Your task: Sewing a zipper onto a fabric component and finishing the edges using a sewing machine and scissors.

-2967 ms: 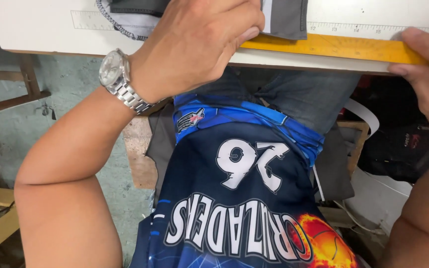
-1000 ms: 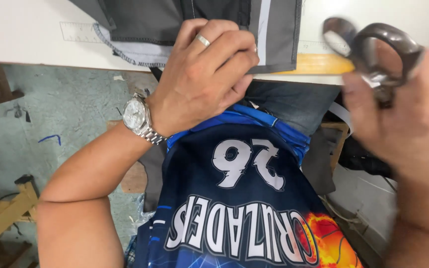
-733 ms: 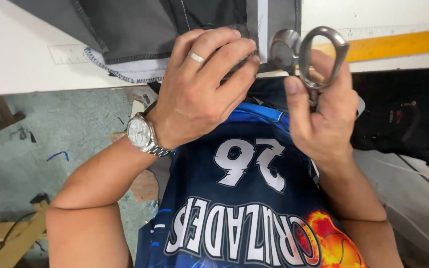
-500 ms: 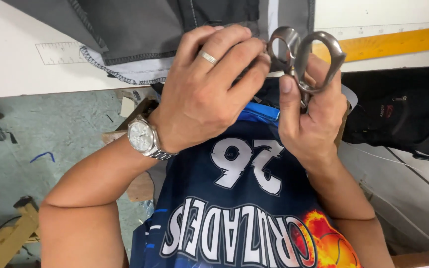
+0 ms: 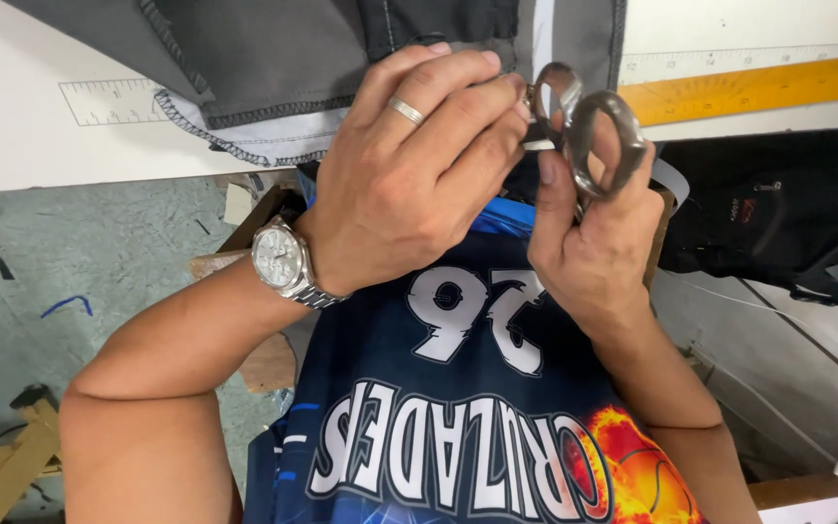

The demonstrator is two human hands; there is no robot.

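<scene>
My left hand (image 5: 409, 184), with a ring and a steel wristwatch, is curled over the edge of a dark grey garment (image 5: 322, 58) that hangs off a white table (image 5: 41, 146); its fingertips pinch the fabric by the edge. Right beside it, my right hand (image 5: 589, 243) grips metal scissors (image 5: 584, 121) by their loop handles. The blades are hidden behind my left fingers and the cloth. The two hands touch.
A yellow ruler (image 5: 758, 87) lies on the table at the right, and a clear ruler (image 5: 113, 102) at the left. A black bag (image 5: 778, 223) sits below the table on the right. Wooden pieces (image 5: 2, 475) lie on the greenish floor at the left.
My right hand left the yellow ruler, came up with the scissors and brought them in against my left hand. My left hand slid to the garment's edge and pinched it.
</scene>
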